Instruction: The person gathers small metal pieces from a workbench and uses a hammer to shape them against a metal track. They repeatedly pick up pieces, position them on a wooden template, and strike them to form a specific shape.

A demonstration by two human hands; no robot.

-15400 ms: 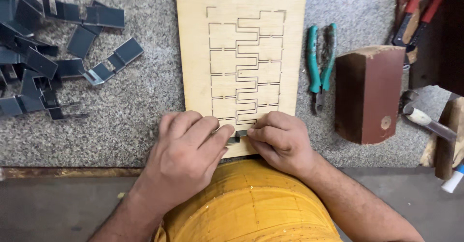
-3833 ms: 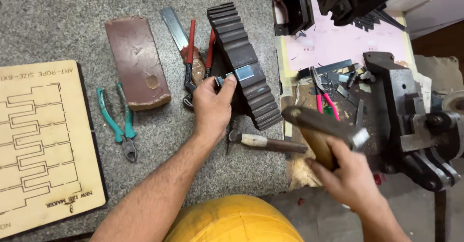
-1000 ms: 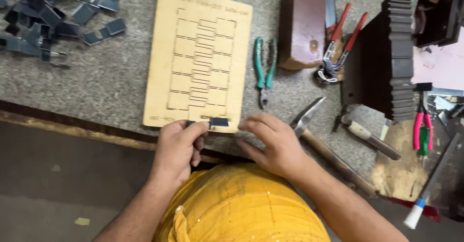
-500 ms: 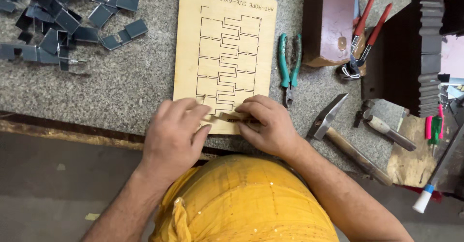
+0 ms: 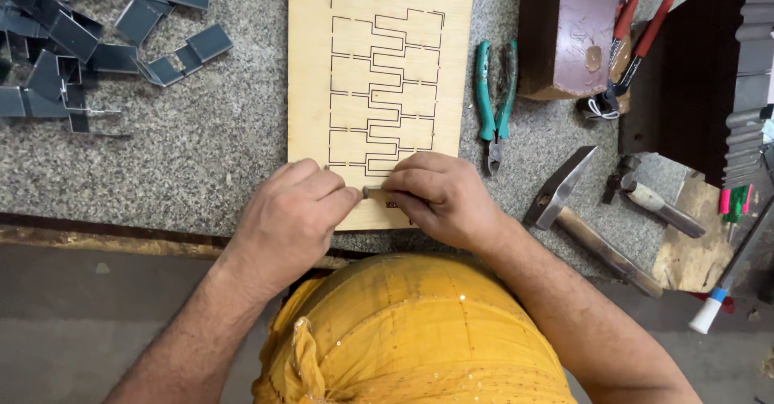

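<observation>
In the head view, both hands meet at the near edge of a pale wooden board (image 5: 379,89) that lies flat on a speckled stone bench (image 5: 201,154). The left hand (image 5: 286,214) and the right hand (image 5: 439,198) are curled, fingertips pressed together over a small strip-like piece (image 5: 372,192) — only a short tan bit of it shows between the fingers, so its full shape cannot be told. Both hands are closed down on it, pinching from either side, and it sits right on the board's lower part, touching the wood.

Just beyond the fingertips, the board carries a stepped pattern of thin cut slots running away from the grip; the slots nearest the hands are partly covered by the knuckles.

To the right of the grip, near but apart, lie teal-handled pliers (image 5: 493,102) beside the board's edge. Further right a hammer (image 5: 588,218) rests on the bench with its head towards the board, and a second, smaller hammer (image 5: 653,198) lies past it. Beyond the pliers stands a dark red-brown block (image 5: 564,29), with red-handled tools (image 5: 641,33) leaning just beside it.

Well to the left and away from the grip, a loose heap of bent dark metal strips (image 5: 89,41) is scattered on the bench — in no tray or box.
</observation>
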